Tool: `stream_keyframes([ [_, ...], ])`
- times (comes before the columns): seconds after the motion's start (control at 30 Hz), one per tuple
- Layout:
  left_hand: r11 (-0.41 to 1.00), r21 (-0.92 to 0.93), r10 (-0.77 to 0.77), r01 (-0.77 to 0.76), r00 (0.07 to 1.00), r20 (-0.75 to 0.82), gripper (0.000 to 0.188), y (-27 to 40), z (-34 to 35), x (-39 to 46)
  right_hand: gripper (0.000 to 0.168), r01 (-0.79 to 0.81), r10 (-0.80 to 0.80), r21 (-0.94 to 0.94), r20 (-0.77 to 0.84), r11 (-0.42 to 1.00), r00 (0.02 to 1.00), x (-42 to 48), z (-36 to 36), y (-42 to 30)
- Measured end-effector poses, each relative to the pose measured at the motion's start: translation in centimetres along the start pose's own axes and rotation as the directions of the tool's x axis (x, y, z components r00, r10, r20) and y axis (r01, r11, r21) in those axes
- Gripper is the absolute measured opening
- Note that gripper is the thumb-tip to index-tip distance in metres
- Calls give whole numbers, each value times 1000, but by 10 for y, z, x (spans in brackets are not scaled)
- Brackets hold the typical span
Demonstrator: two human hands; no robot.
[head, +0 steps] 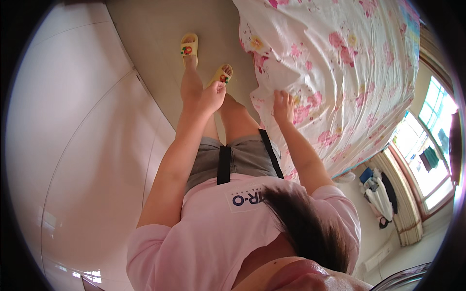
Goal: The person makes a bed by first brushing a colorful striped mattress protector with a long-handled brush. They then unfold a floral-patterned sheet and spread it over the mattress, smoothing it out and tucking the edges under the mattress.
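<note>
My left hand (214, 96) is held in front of my legs, fingers curled in. Nothing shows between its fingers, and from here it overlaps the heel end of a yellow slipper (221, 74). At the near edge of a white sheet with pink flowers (327, 69) is my right hand (283, 108), its fingers bent over the cloth. Whether those fingers pinch the cloth or only lie against it cannot be made out. The sheet is wrinkled and hangs down in folds along its left border.
A glossy pale panel surface (83, 138) rises along the left. Grey floor (149, 40) lies between it and the sheet. At far right are a window (424, 160), a gathered curtain (398, 203) and a pile of clothes (376, 196). Black straps (224, 165) hang over my shorts.
</note>
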State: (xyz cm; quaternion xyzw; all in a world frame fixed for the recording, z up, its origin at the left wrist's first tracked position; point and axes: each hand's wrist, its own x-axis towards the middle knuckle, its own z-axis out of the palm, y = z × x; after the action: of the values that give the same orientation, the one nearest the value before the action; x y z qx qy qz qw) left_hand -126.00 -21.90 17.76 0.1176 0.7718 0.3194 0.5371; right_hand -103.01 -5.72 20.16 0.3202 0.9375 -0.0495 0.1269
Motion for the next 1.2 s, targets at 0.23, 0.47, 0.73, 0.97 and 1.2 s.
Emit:
stream_keyframes([
  [0.23, 917, 398, -51, -15, 987, 155, 25, 9, 12, -50, 19, 22, -26, 133, 22, 991, 999, -2, 25, 12],
  [0.47, 996, 79, 29, -41, 989, 144, 24, -63, 41, -60, 19, 45, -42, 54, -58, 998, 997, 4, 17, -10],
  [0.73, 997, 56, 53, -57, 995, 85, 21, -101, 58, -90, 19, 162, -193, 173, 181, 972, 964, -33, 36, -27],
  [0.97, 998, 23, 61, -63, 996, 64, 21, -123, 99, -117, 22, 1, -49, 172, 275, 985, 960, -57, 49, -25],
  [1.2, 992, -79, 102, -94, 988, 114, 29, -141, 175, -123, 39, 76, -79, 129, 22, 989, 997, -132, 45, -4],
])
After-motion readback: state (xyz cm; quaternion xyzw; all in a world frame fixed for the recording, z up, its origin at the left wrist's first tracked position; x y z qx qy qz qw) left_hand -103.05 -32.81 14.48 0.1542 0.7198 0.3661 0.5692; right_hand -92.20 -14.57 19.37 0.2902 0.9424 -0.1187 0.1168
